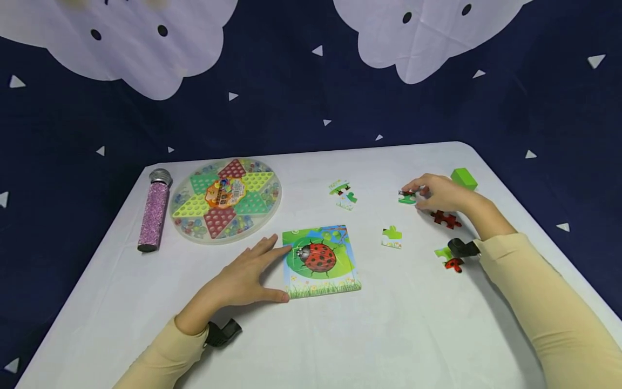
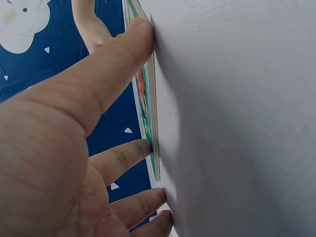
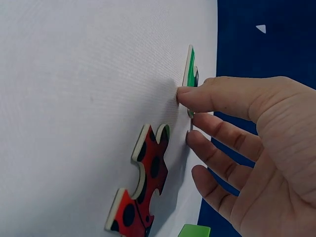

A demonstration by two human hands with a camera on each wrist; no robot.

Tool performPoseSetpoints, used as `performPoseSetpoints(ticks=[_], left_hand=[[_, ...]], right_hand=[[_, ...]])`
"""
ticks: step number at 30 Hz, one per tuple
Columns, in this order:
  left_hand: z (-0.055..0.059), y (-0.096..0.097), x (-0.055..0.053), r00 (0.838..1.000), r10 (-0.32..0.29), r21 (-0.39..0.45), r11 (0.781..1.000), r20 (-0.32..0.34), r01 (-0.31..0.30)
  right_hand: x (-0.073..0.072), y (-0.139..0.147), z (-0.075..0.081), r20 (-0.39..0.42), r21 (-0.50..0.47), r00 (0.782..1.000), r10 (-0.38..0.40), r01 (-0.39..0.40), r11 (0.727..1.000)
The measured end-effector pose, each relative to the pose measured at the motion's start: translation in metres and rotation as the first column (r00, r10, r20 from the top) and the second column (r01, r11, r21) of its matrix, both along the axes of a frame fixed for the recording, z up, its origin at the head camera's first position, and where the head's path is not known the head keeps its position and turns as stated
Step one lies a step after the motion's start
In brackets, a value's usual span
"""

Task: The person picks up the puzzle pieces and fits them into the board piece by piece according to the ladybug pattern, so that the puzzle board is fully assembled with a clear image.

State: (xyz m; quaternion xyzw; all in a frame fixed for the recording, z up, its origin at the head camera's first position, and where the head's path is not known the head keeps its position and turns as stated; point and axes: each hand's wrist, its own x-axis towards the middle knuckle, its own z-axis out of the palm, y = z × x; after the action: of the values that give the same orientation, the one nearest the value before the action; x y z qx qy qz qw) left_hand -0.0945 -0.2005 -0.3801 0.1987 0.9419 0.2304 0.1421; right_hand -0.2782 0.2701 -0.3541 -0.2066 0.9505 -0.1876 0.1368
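At the left edge of a square ladybug puzzle board point(image 1: 318, 262), my left hand point(image 1: 245, 275) rests with fingers spread. Its thumb point(image 2: 140, 37) touches the lower corner, and the index finger reaches the upper left side. Farther back on the right, my right hand point(image 1: 439, 193) pinches a green and white puzzle piece point(image 1: 407, 198) close over the table. In the right wrist view, the thumb point(image 3: 190, 98) is at the near edge of that piece point(image 3: 190, 69); the fingers partly hide it. A red, black-spotted puzzle piece point(image 3: 150, 163) lies just beside this hand.
Other puzzle pieces lie loose: a green and white one point(image 1: 391, 237), a red and green one point(image 1: 454, 263), and some at the back point(image 1: 343, 193). A green block point(image 1: 464, 179) stands at the right. Leftward are a round Chinese checkers board point(image 1: 225, 200) and a pink glitter microphone point(image 1: 154, 213).
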Motion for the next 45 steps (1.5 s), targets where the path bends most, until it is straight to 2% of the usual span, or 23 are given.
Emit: performPoseSetpoints(ticks=[12, 19, 31, 40, 45], left_hand=[[0.001, 0.000, 0.001, 1.000, 0.008, 0.004, 1.000, 0.004, -0.008], [0.001, 0.000, 0.000, 1.000, 0.006, 0.003, 1.000, 0.000, -0.006], [0.001, 0.001, 0.001, 1.000, 0.006, 0.002, 1.000, 0.005, -0.006], [0.001, 0.001, 0.001, 1.000, 0.006, -0.001, 1.000, 0.007, -0.006], [0.001, 0.001, 0.001, 1.000, 0.009, -0.003, 1.000, 0.006, -0.009]], right_hand=[[-0.005, -0.004, 0.000, -0.012, 0.001, 1.000, -0.009, 0.009, 1.000], [-0.008, -0.006, -0.002, 0.013, -0.011, 1.000, 0.024, -0.024, 1.000], [-0.003, -0.017, -0.010, 0.028, -0.043, 0.999, 0.023, -0.022, 0.999], [0.001, -0.025, -0.005, 0.037, -0.023, 0.999, 0.018, -0.017, 1.000], [0.001, -0.024, -0.002, 0.013, 0.000, 1.000, 0.006, -0.006, 1.000]])
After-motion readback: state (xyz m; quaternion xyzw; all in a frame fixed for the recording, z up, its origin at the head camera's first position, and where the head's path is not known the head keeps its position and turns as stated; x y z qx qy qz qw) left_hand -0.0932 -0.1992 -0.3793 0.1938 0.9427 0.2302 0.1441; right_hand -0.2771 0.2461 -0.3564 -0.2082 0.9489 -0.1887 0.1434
